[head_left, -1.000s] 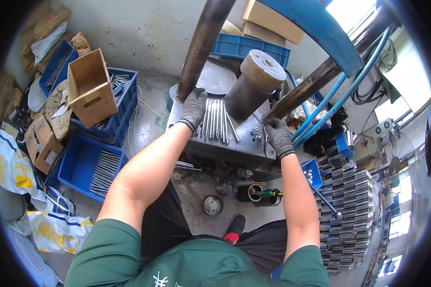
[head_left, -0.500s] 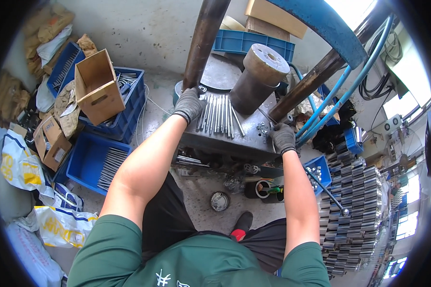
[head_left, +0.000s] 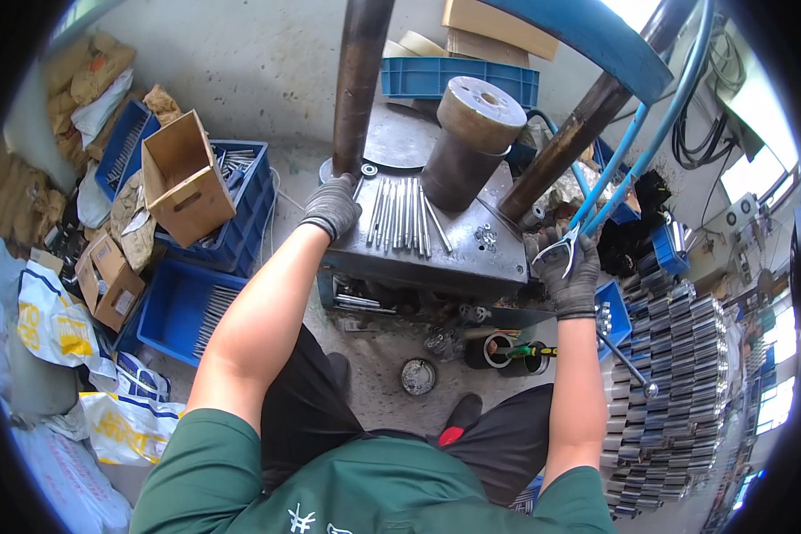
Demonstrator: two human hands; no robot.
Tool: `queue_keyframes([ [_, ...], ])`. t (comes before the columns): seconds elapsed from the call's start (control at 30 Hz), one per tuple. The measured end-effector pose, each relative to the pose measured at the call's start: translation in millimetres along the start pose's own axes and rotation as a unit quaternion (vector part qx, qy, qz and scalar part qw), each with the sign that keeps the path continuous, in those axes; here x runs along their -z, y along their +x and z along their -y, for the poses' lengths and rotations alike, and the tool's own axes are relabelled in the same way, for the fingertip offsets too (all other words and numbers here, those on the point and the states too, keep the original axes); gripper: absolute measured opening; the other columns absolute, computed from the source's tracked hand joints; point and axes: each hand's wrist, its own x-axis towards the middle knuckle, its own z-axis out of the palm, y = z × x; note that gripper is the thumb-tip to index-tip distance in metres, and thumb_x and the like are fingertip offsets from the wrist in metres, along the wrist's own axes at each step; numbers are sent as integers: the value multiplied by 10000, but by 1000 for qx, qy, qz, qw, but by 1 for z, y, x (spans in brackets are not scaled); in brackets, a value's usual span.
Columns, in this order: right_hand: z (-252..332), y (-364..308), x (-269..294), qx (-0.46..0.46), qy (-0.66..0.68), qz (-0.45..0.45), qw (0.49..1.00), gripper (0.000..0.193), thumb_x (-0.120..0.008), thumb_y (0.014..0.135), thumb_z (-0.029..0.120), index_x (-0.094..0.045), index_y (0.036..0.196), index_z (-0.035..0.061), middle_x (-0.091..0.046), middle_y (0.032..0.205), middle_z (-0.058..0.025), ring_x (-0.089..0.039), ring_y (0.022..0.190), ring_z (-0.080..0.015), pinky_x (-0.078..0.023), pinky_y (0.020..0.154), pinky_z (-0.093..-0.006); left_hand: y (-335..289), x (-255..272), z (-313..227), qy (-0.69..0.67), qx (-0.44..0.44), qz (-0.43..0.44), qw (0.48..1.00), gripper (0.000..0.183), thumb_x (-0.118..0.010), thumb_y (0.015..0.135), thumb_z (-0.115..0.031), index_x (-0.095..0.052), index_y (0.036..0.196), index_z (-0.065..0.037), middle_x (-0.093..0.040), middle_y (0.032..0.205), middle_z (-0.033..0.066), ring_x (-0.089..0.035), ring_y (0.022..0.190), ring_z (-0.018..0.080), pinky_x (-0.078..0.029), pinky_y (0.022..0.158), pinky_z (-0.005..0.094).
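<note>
R hand [head_left: 571,285] grips pliers [head_left: 570,242], just off the metal bench's [head_left: 467,265] R edge. L hand [head_left: 332,210] curls just L of the steel rods [head_left: 399,218] on the bench; can't tell if it's holding smth, view's poor there.

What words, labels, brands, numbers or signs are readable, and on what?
I don't copy printed wording; locations only.
Shirt: white marks near the lower edge, partly cut off.
White sacks: large yellow print, partly creased.
Carton: label, too small to read.
Pliers, rods: no text discernible.
</note>
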Motion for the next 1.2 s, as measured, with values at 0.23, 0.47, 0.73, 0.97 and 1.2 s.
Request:
queue_keyframes([
  [0.23, -7, -25, 8, -131, 77, 49, 987, 449, -659, 790, 153, -596, 1183, -53, -719, 1076, -217, -696, 1007, -361, -580, 936, -548, 10, -9, 1, -244, -66, -109, 961, 418, -768, 831, -180, -688, 1199, 2, -767, 1013, 146, -738, 886, 244, -596, 849, 364],
  [0.47, -3, -47, 32, -96, 91, 24, 991, 355, -620, 850, 67, -633, 1180, -64, -704, 1126, -208, -699, 987, -313, -590, 867, -426, -60, -24, -104, -602, -40, 164, 781, 356, -692, 956, -160, -627, 1287, -47, -728, 976, 69, -686, 752, 156, -571, 645, 286],
  [0.73, 4, -60, 36, -68, 188, -121, 972, 359, -628, 843, 124, -602, 1155, -53, -699, 1097, -201, -690, 1058, -364, -589, 944, -535, -91, -106, -187, 8, -342, 60, 938, 315, -748, 896, -173, -687, 1181, -56, -641, 1211, 187, -706, 1030, 383, -584, 902, 483],
  [0.97, 9, -75, 35, -138, 107, -41, 984, 363, -676, 897, 225, -549, 1192, 58, -697, 1162, -220, -707, 1033, -386, -604, 922, -562, -88, -134, -184, 125, -387, 52, 912, 246, -755, 828, -98, -684, 1061, -61, -620, 1115, 163, -698, 985, 371, -594, 827, 498],
  [1.2, 11, -86, 10, -12, -306, -50, 951, 702, -729, 844, 137, -471, 1493, 64, -685, 1129, -159, -686, 869, -255, -599, 757, -423, -97, -126, -178, -13, -383, -6, 924, 193, -719, 838, -46, -658, 1021, -60, -663, 998, 165, -696, 894, 396, -570, 772, 505],
])
